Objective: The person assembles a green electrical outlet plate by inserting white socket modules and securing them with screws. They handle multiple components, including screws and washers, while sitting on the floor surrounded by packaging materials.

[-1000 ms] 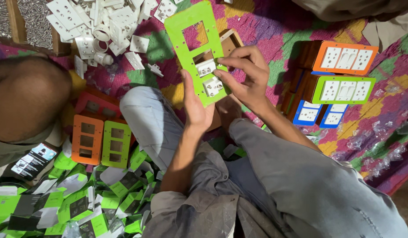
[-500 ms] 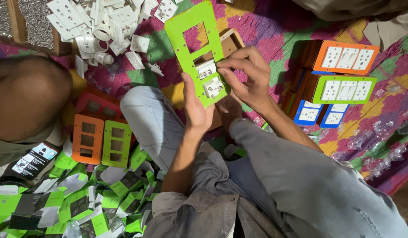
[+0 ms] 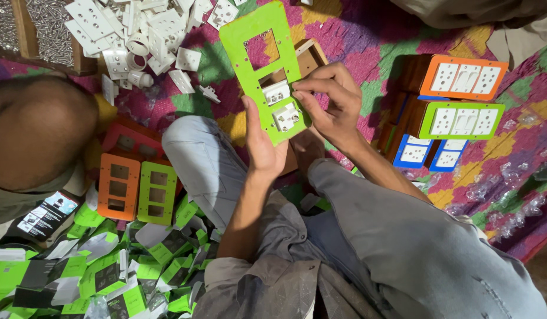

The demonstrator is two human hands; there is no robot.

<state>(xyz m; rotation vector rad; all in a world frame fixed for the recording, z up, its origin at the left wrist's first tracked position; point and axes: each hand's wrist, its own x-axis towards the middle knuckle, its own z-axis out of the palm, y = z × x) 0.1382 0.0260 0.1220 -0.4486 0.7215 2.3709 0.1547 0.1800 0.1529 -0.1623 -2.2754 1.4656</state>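
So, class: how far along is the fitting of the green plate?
Done: two white socket modules sit in the lower openings of the green plastic faceplate. In hand: the left hand holds the plate; the right hand presses the upper module. Left: the top opening is unfilled; loose white parts lie beyond.

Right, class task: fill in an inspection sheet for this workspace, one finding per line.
Surface: patterned cloth, pink, green and yellow.
Job's things: green plate with two white inserts fitted, two openings empty.
Clutter: white parts pile; finished boards; orange and green frames; green wrappers.
Grippers: left hand supports the plate; right hand presses an insert.
Cables: nothing seen.
Surroundings: another person's knee.
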